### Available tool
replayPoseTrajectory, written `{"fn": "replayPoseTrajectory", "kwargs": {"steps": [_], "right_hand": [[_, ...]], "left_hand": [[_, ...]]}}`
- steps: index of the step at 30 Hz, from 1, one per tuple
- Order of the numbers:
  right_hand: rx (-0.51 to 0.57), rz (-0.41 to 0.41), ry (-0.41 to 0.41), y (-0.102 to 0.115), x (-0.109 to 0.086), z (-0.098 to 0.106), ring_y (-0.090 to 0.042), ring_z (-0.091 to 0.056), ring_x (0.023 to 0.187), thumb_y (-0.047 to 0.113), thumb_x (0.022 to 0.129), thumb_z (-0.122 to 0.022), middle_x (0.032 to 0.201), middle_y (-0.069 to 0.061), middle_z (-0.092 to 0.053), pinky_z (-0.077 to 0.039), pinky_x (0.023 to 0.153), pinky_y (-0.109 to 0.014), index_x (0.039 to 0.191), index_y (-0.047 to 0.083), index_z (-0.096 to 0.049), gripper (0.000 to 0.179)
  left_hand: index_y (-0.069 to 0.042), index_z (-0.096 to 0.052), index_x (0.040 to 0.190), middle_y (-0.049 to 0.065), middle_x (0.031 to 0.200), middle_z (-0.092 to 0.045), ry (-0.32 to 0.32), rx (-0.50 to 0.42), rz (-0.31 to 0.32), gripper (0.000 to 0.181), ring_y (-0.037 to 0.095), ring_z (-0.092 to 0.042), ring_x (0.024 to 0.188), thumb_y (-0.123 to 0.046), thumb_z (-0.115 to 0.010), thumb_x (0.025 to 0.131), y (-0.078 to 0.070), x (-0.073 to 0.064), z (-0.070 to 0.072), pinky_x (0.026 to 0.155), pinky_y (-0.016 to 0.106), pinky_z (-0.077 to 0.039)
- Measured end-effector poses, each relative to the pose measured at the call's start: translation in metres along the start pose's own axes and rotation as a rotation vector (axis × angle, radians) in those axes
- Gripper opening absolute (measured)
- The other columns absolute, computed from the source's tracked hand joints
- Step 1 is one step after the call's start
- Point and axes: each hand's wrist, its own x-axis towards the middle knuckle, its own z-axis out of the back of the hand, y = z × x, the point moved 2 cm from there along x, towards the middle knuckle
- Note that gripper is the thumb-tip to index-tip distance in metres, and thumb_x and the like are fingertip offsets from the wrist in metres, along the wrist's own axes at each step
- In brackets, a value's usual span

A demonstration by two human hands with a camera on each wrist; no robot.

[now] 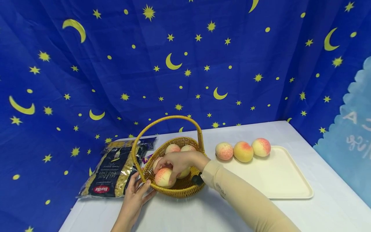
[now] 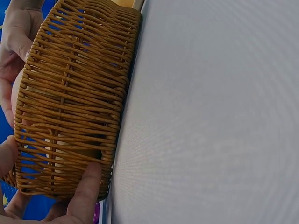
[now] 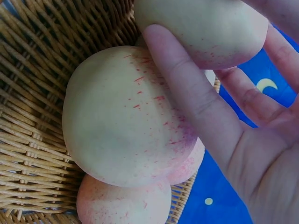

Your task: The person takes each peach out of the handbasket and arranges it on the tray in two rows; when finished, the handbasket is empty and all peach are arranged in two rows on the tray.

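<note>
A wicker basket (image 1: 180,193) with a tall arched handle stands on the white table, holding several pink-flecked peaches. My left hand (image 1: 134,196) grips its left side near the foot of the handle, one finger (image 2: 86,191) against the woven wall. Inside the basket, my right hand (image 1: 179,162) holds a cream and pink peach (image 1: 163,178) by the near left rim. From the right wrist, that peach (image 3: 205,30) shows between thumb and fingers, next to another large peach (image 3: 124,116) lying against the wicker.
On the right lies a cream tray (image 1: 290,177), with three peaches (image 1: 243,151) in a row along its far left part. Bags of Barilla pasta (image 1: 107,174) lie left of the basket. A blue curtain (image 1: 191,83) with moons and stars hangs behind the table.
</note>
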Motion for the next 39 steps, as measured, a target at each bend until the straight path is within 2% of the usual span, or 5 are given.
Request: {"fn": "replayPoseTrajectory", "kwargs": {"steps": [13, 19, 23, 27, 39], "right_hand": [[0.062, -0.012, -0.013, 0.0, -0.014, 0.008, -0.009, -0.063, 0.108, 0.001, 0.085, -0.089, 0.141, -0.002, -0.064, -0.069, 0.078, -0.03, 0.139, 0.016, -0.07, 0.059], [0.036, -0.023, -0.056, -0.003, -0.019, 0.012, -0.012, -0.064, 0.106, 0.004, 0.084, -0.091, 0.135, 0.002, -0.064, -0.07, 0.079, -0.029, 0.136, 0.023, -0.072, 0.059], [-0.039, 0.012, -0.097, -0.002, -0.026, 0.017, -0.014, -0.063, 0.114, 0.009, 0.083, -0.094, 0.134, 0.006, -0.065, -0.064, 0.093, -0.025, 0.134, 0.026, -0.073, 0.057], [-0.097, 0.039, -0.135, 0.001, -0.035, 0.023, -0.013, -0.061, 0.114, 0.011, 0.082, -0.095, 0.133, 0.008, -0.067, -0.057, 0.098, -0.025, 0.133, 0.027, -0.074, 0.057], [-0.065, 0.122, -0.185, 0.0, -0.069, 0.046, -0.011, -0.06, 0.129, 0.005, 0.087, -0.088, 0.144, 0.002, -0.068, -0.055, 0.113, -0.031, 0.141, 0.016, -0.07, 0.058]], "left_hand": [[-0.023, -0.03, 0.161, 0.017, 0.167, -0.034, -0.003, -0.001, 0.003, 0.062, 0.018, -0.06, 0.13, -0.015, -0.063, 0.11, 0.0, 0.001, 0.0, 0.108, 0.052, -0.064], [-0.023, -0.03, 0.162, 0.018, 0.168, -0.034, -0.003, 0.005, -0.005, 0.063, 0.025, -0.057, 0.136, -0.016, -0.064, 0.109, 0.0, 0.0, 0.001, 0.108, 0.052, -0.063], [-0.023, -0.029, 0.162, 0.018, 0.166, -0.036, -0.005, 0.011, -0.01, 0.064, 0.027, -0.057, 0.137, -0.014, -0.063, 0.109, 0.0, 0.0, 0.001, 0.108, 0.052, -0.064], [-0.022, -0.03, 0.162, 0.017, 0.164, -0.038, 0.003, 0.001, -0.018, 0.064, 0.023, -0.06, 0.133, -0.015, -0.064, 0.109, 0.001, -0.001, 0.0, 0.107, 0.053, -0.064], [-0.021, -0.03, 0.161, 0.019, 0.162, -0.038, 0.011, 0.0, -0.042, 0.064, 0.017, -0.064, 0.127, -0.015, -0.065, 0.108, 0.002, -0.002, 0.0, 0.107, 0.053, -0.064]]}}
